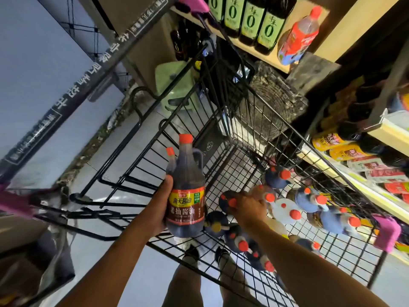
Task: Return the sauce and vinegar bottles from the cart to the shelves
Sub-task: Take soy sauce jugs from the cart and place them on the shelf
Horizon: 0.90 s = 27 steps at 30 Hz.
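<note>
The person stands over a black wire cart, looking down into it. The left grip is wrapped around the side of a dark soy sauce bottle, thumb pressed on its shoulder, holding it above the cart's near-left corner. The bottle's long axis runs nearly straight up the picture, red cap away from the person, base towards them, and its red and brown label faces the camera. A second, smaller red cap sits just beside its neck; I cannot tell whether that belongs to a bottle bound to it.

The right grip is down inside the cart, fingers curled over the top of a dark bottle. The back of the hand hides most of that hold.

More red-capped bottles, dark and pale, stand crowded in the cart, caps towards the camera and blurred. To the right run the shelves. Green-labelled bottles stand on the upper one, cut off at the top. Lower down lie yellow-labelled bottles.
</note>
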Available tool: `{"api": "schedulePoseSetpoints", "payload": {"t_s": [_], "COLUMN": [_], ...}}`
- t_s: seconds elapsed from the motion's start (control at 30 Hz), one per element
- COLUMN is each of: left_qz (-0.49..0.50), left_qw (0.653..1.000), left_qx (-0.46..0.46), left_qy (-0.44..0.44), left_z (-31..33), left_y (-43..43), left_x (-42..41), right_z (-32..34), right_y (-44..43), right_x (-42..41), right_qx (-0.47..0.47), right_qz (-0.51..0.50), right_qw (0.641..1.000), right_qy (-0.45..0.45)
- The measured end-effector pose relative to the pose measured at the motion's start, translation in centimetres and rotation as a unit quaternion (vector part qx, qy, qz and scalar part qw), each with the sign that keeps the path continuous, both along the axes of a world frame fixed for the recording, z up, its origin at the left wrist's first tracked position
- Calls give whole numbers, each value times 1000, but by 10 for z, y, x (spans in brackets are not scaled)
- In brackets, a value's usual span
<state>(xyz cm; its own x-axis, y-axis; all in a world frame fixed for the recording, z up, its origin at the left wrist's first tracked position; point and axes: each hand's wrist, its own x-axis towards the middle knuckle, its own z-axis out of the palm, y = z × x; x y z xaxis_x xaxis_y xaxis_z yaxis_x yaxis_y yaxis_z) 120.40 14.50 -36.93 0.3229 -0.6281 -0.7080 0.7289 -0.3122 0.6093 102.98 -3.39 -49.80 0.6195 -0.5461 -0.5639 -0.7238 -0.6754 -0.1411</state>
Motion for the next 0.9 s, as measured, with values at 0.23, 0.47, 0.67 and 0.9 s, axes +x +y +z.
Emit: {"api": "schedulePoseSetpoints", "payload": {"t_s": [0.23,0.47,0.67,0.9], "left_qz": [-15,-23,-2,-40], "left_qw": [999,999,999,992], "left_qx": [-32,-13,-51,-112], "left_qy": [-28,-38,-17,-29], "left_z": [14,44,96,143], "left_y": [0,-1,-18,-39], "left_x": [-3,-3,-4,4], "right_z": [24,125,215,288], "right_y": [-21,-55,-76,-83], "right_x": [5,22,38,40], "right_qx": [140,245,259,241], "right_qz": [-91,-170,-211,-321], "right_qw": [973,875,784,703], "right_qy": [-159,-382,-523,-587]}}
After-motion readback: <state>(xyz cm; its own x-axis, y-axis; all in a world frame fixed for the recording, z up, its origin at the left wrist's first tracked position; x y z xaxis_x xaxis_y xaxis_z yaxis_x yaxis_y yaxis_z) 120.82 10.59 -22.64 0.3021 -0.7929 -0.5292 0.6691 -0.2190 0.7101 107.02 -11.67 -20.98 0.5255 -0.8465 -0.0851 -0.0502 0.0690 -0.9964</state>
